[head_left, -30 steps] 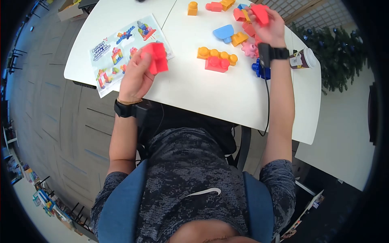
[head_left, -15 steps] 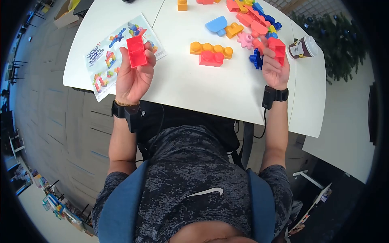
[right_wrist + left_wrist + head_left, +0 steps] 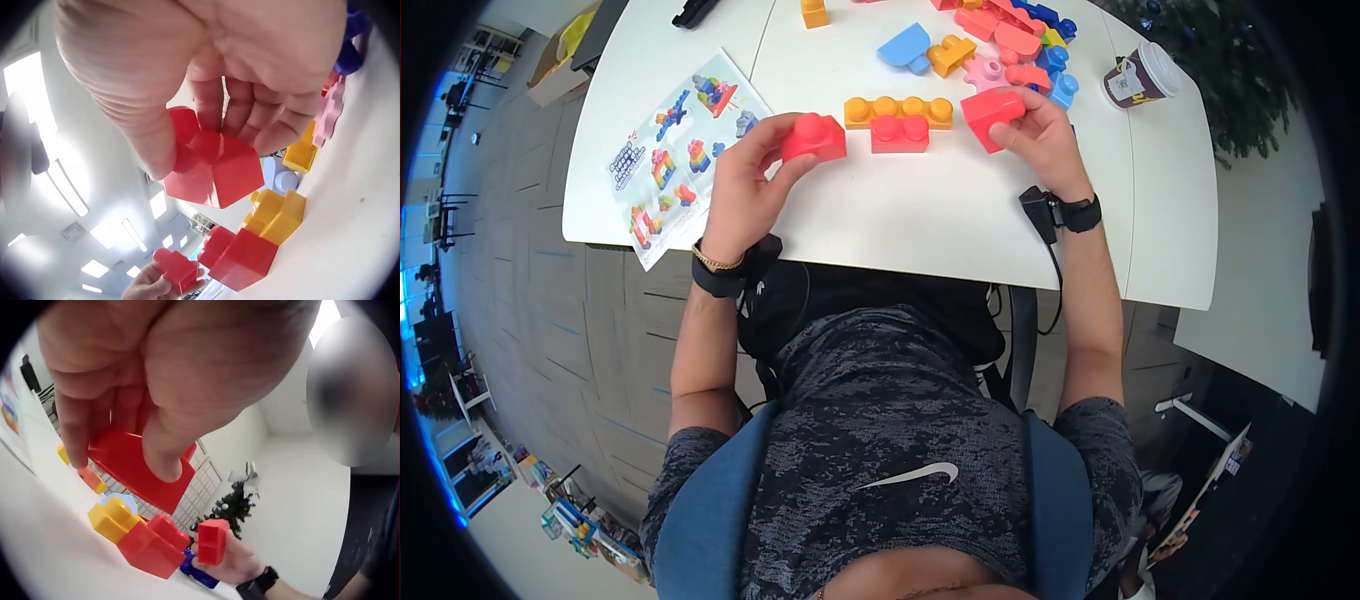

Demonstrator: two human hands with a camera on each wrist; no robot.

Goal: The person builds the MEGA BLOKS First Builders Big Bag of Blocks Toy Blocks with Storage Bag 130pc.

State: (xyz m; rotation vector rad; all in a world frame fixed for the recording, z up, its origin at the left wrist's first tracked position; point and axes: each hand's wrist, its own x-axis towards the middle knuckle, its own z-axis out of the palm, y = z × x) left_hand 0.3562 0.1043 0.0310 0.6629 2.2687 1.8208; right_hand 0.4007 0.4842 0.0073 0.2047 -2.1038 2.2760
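In the head view my left hand (image 3: 745, 190) pinches a red building block (image 3: 818, 138) between thumb and fingers, studs up, above the table. My right hand (image 3: 1045, 145) grips a second red block (image 3: 988, 118), held tilted; the right wrist view shows its studs turned toward the palm (image 3: 215, 178). Between the hands, a two-stud-long red block (image 3: 900, 136) sits right in front of a long yellow block (image 3: 898, 112) with a row of several studs.
Behind the right hand lies a pile of blocks, among them a pink gear (image 3: 984, 72), an orange piece (image 3: 951, 55) and a light blue half-round piece (image 3: 904, 47). A printed sheet (image 3: 685, 150) lies at left. A paper cup (image 3: 1142, 76) stands at right.
Both hands have come inward with their red blocks, toward the yellow and red blocks in the middle. The right hand first drew its block back from the pile. Both blocks have been turned over.
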